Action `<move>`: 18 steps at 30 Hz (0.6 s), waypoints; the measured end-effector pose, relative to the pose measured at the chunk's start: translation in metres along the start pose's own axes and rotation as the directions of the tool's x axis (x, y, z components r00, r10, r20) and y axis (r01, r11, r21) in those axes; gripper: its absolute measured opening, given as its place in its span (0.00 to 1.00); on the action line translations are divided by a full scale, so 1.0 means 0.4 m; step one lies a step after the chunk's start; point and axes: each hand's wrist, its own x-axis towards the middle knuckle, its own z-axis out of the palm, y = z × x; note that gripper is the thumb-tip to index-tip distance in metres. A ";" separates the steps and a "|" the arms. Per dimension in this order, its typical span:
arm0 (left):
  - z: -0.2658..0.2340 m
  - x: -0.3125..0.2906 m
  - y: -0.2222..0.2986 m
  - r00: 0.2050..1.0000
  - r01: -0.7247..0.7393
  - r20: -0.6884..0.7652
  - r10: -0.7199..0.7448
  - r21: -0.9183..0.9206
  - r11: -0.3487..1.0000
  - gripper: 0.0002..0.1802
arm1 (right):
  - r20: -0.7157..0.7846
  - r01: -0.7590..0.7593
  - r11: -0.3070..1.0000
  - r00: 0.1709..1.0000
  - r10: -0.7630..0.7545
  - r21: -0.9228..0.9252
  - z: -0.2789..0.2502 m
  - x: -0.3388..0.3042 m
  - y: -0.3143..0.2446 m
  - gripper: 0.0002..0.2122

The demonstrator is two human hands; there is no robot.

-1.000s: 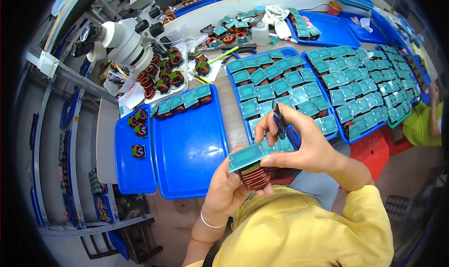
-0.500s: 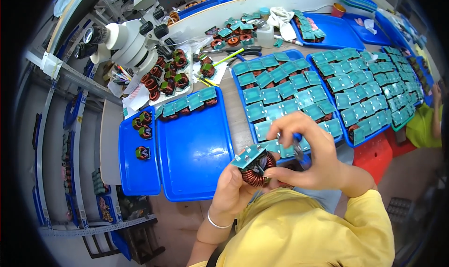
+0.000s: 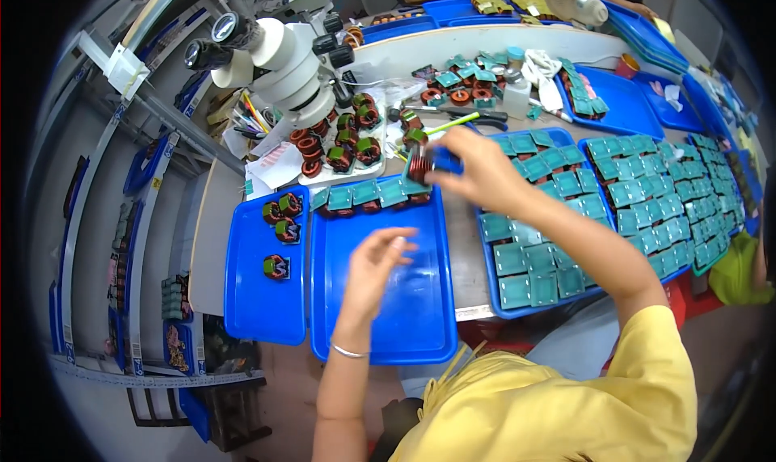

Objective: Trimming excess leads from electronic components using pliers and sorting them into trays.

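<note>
My right hand (image 3: pixel 477 167) grips a copper-wound coil with a green circuit board (image 3: pixel 420 167) at the far right corner of a blue tray (image 3: pixel 380 300). The coil sits at the right end of a row of board-topped coils (image 3: pixel 366 192) lined along that tray's far edge. Something blue shows under my right palm, partly hidden by the fingers. My left hand (image 3: pixel 376 268), slightly blurred, hovers over the middle of the same tray. Its fingers are apart and hold nothing.
At left, a narrower blue tray (image 3: pixel 263 308) bears several coils. A microscope (image 3: pixel 287 66) stands behind, beside a white tray (image 3: pixel 373 169) of coils. Trays packed with green-board coils (image 3: pixel 537 260) fill the right side. Pliers (image 3: pixel 485 121) lie at the back. Other people sit beyond the partition (image 3: pixel 453 46).
My hands have parted. The right carried the coil with its board away from my body to the tray's far right corner; the left let go and moved left over the tray. The view has shifted.
</note>
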 end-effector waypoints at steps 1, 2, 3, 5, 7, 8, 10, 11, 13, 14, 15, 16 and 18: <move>-0.059 0.016 -0.019 0.981 -0.102 -0.134 0.138 0.244 0.964 0.13 | -0.015 -0.101 0.995 0.995 0.101 0.005 0.019 0.049 0.031 0.18; -0.102 0.031 -0.019 0.943 -0.109 -0.231 0.238 0.463 0.880 0.15 | -0.018 -0.142 0.990 0.990 0.142 0.002 0.033 0.098 0.051 0.18; -0.141 0.051 -0.018 0.887 -0.078 -0.298 0.352 0.656 0.751 0.18 | 0.067 -0.322 0.943 0.946 0.317 0.087 0.047 0.136 0.067 0.18; -0.222 0.086 -0.049 0.856 0.009 -0.266 0.444 0.865 0.501 0.25 | 0.047 -0.375 0.926 0.925 0.376 -0.041 0.124 0.205 0.121 0.17; -0.238 0.111 -0.046 0.876 0.009 -0.216 0.431 0.902 0.432 0.30 | 0.075 -0.435 0.876 0.886 0.457 -0.208 0.186 0.254 0.167 0.18; -0.251 0.121 -0.057 0.886 0.015 -0.176 0.429 0.935 0.353 0.32 | 0.079 -0.484 0.847 0.857 0.510 -0.221 0.213 0.275 0.172 0.18; -0.265 0.144 -0.066 0.907 0.002 -0.115 0.406 0.963 0.268 0.38 | 0.068 -0.527 0.819 0.830 0.553 -0.226 0.259 0.307 0.193 0.18; -0.263 0.156 -0.067 0.907 0.002 -0.116 0.405 0.963 0.270 0.38 | 0.049 -0.574 0.785 0.799 0.599 -0.235 0.277 0.317 0.210 0.17; -0.260 0.170 -0.070 0.909 -0.027 -0.077 0.409 0.970 0.241 0.39 | -0.001 -0.536 0.809 0.834 0.552 -0.241 0.309 0.332 0.226 0.17; -0.267 0.172 -0.075 0.905 -0.033 -0.048 0.424 0.983 0.180 0.41 | -0.002 -0.504 0.815 0.851 0.525 -0.285 0.324 0.340 0.224 0.17; -0.277 0.176 -0.076 0.907 -0.025 -0.054 0.418 0.983 0.182 0.41 | -0.004 -0.471 0.818 0.867 0.498 -0.329 0.338 0.348 0.222 0.16; -0.281 0.183 -0.075 0.902 -0.003 -0.072 0.425 0.985 0.172 0.41 | 0.001 -0.461 0.818 0.871 0.491 -0.344 0.349 0.355 0.224 0.14; -0.284 0.192 -0.071 0.905 0.056 -0.138 0.402 0.976 0.210 0.40 | 0.020 -0.440 0.816 0.876 0.482 -0.375 0.364 0.358 0.226 0.14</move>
